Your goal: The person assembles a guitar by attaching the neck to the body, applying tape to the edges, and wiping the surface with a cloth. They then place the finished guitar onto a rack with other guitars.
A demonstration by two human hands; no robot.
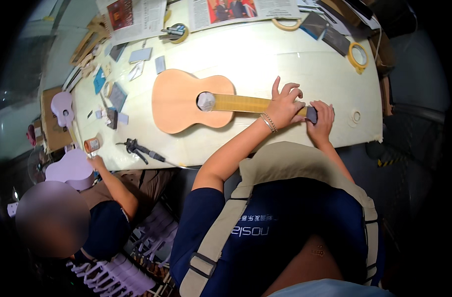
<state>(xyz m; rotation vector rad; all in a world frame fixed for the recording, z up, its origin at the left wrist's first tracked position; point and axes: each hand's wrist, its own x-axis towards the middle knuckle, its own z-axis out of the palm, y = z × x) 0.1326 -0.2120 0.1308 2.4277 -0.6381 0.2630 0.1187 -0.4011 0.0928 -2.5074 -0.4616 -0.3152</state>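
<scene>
Guitar (176,104) lies on table (285,64), centre of frame, neck (241,103) extending right; newspapers (278,12) along upper edge; tape roll (358,65) at upper right; hand tool (143,150) below-left of guitar; jar (92,144) at far left (co-worker's hand (96,162) just below, second guitar (70,171) left of it)

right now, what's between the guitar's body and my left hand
The guitar's neck, its upper face yellow as if taped over, runs from the guitar's body to your left hand; the head view shows this.
</scene>
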